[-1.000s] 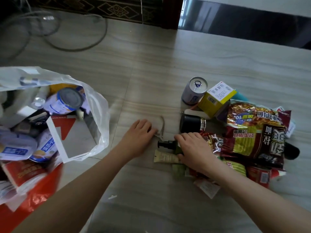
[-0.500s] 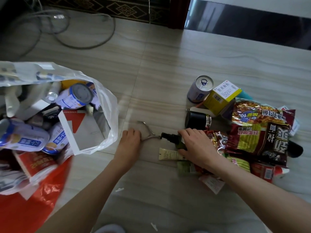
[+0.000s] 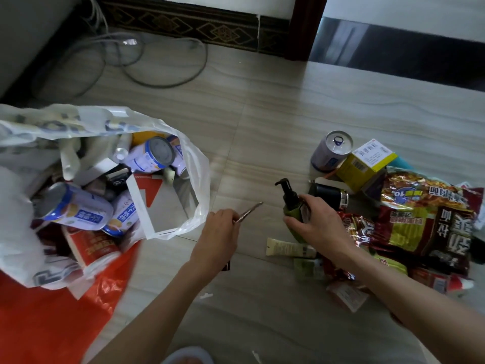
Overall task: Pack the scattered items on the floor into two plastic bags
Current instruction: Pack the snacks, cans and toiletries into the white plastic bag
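A white plastic bag (image 3: 194, 164) lies open at the left, full of cans, a white box and other goods. An orange bag (image 3: 52, 319) lies under and in front of it. My left hand (image 3: 220, 227) pinches a small metal tool (image 3: 249, 212) just right of the white bag's mouth. My right hand (image 3: 312, 227) grips a green pump bottle (image 3: 290, 203) with a black pump, held upright above the floor. More items lie scattered at the right: noodle packets (image 3: 425, 222), a drink can (image 3: 330, 151), a yellow box (image 3: 364, 161), a black jar (image 3: 328, 195), a cream tube (image 3: 286, 249).
Grey cables (image 3: 162, 74) loop across the tiled floor at the back left. A dark patterned skirting and a door frame (image 3: 301, 27) run along the far wall. Bare floor (image 3: 262, 127) lies between the bags and the scattered pile. A slipper toe (image 3: 189, 357) shows at the bottom edge.
My left hand picked the metal tool off the floor and drew it toward the white bag. My right hand lifted the pump bottle from lying flat to upright.
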### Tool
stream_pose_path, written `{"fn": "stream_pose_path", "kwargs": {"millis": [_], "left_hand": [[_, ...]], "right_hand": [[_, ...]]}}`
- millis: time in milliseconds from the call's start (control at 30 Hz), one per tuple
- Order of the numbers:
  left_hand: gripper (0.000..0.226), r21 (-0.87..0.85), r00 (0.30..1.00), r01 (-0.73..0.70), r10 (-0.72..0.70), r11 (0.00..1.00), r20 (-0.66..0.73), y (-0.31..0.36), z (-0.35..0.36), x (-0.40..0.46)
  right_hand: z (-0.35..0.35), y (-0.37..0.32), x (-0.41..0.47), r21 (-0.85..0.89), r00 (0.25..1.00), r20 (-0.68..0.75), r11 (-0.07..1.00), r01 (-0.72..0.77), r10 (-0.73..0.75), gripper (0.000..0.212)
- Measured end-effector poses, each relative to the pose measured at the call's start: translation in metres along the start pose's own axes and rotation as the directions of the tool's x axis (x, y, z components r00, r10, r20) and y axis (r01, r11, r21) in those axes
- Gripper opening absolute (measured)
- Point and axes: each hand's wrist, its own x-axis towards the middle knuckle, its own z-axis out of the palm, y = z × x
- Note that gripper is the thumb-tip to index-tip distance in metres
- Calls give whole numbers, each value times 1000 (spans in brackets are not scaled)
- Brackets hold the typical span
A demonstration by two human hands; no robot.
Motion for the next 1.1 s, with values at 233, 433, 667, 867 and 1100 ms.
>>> {"fn": "stream_pose_path", "kwargs": {"millis": [233,433,667,867,1100], "left_hand": [[10,-135,947,43,-83,990,-309,-11,-97,-30],[13,39,828,135,-91,990,-554,-70,-181,-44],[23,293,800,336,-107,895,-590,-130,-199,-12],[30,125,778,344,-207,931,-594,-143,-195,21],[35,325,929,317,-222,891,-296,-154,-187,8]], "right_hand": [[7,-89,-1,398,997,-33,915,73,-65,13],[52,-187,17,369,989,115,929,41,-89,37],[104,-283,62,480,986,167,874,-78,-4,43],[124,-310,85,755,979,184,650,-85,-86,19],[119,-287,63,501,957,194,861,92,-215,31]]}}
